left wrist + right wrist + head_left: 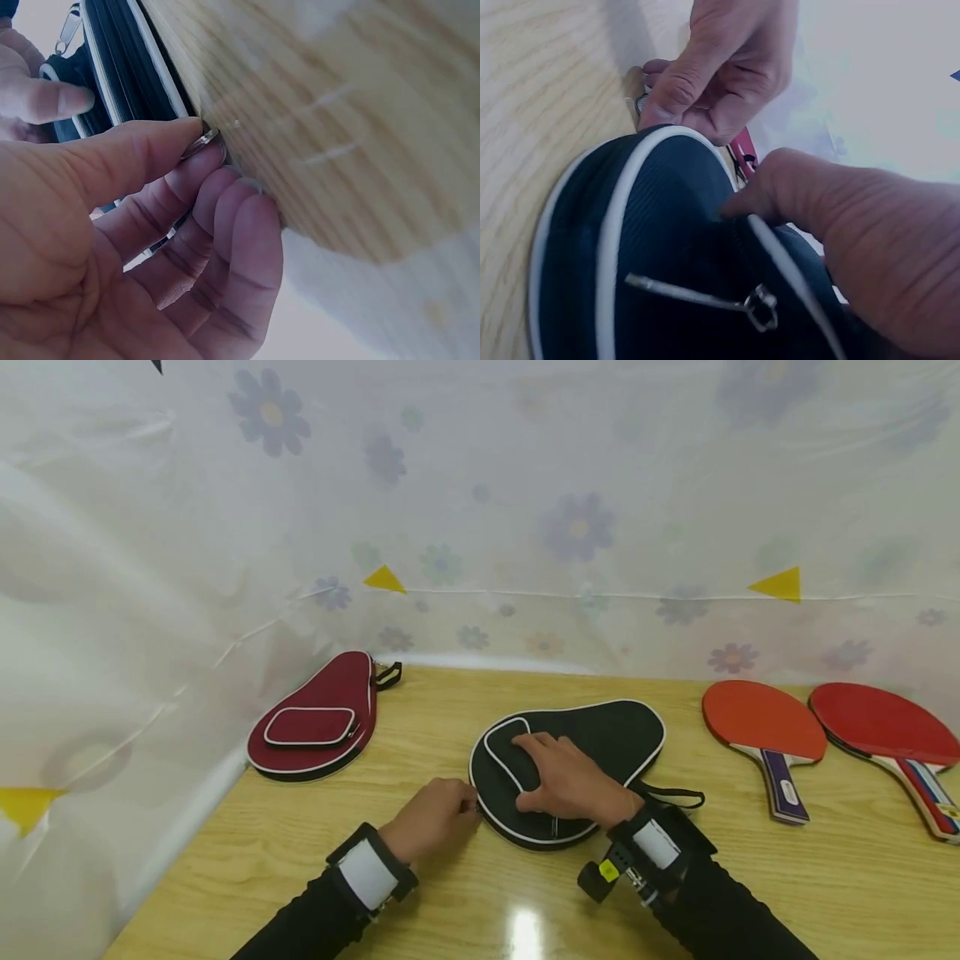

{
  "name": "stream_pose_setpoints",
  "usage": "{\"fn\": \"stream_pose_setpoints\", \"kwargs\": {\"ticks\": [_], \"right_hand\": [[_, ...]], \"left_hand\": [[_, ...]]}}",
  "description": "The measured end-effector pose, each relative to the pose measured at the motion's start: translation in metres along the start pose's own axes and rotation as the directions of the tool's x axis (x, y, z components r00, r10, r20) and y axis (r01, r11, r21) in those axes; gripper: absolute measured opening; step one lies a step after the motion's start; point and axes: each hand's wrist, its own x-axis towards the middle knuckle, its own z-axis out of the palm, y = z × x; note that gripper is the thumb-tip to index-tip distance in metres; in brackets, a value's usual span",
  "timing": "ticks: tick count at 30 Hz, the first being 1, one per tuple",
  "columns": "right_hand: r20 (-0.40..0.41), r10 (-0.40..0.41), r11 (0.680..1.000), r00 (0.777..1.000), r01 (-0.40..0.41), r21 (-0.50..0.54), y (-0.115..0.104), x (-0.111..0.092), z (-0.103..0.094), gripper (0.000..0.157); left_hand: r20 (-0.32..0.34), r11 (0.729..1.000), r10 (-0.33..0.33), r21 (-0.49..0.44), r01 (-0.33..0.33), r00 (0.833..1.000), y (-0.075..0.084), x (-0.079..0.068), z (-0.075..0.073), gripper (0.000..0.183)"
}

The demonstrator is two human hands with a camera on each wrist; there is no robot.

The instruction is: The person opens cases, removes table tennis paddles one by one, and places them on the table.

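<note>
So the black case [592,739] was lying flat in the middle of the table [465,893], wide end toward the person, strap loop trailing off to the right. The right hand [566,781] was resting on top of it, fingers spread fairly flat over the front pocket, pressing down rather than gripping anything. The left hand [435,817] was right at the case's left edge, and the left wrist view showed thumb and forefinger pinching a small metal zip pull [201,142] at the rim, with the other fingers curled underneath against the wood. From the right wrist view you could see a second zip pull [761,306] lying loose on the pocket, untouched.

Other stuff on the table: a red case [318,722] off to the left near the wall, zipped, well apart from the black one. Two paddles on the right, an orange paddle [761,722] with a purple handle and a red paddle [881,727] with a striped handle, lying side by side, blades just about touching. A floral sheet [480,510] with little yellow triangles hung behind it all.
</note>
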Motion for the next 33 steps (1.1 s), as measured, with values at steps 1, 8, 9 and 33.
{"fn": "stream_pose_setpoints", "kwargs": {"ticks": [1,8,9,33], "right_hand": [[0.008,-0.011,1.0,1.0,0.011,-0.001,0.0,-0.001,-0.001,0.074],[0.075,-0.1,0.995,0.992,0.102,-0.015,0.006,-0.005,-0.011,0.068],[0.084,-0.112,0.993,0.99,0.113,-0.015,0.006,-0.006,-0.012,0.067],[0.072,-0.242,0.964,0.968,0.248,-0.096,0.011,-0.007,-0.018,0.055]], "left_hand": [[0.004,1.0,-0.004,-0.005,0.004,1.0,0.0,0.0,0.0,0.027],[0.021,1.0,-0.021,-0.014,0.021,1.0,-0.001,0.0,-0.001,0.029],[0.027,1.0,-0.018,-0.017,0.018,0.999,0.0,0.0,-0.001,0.029],[-0.02,0.998,0.052,-0.032,-0.053,0.998,0.001,-0.002,0.005,0.028]]}}
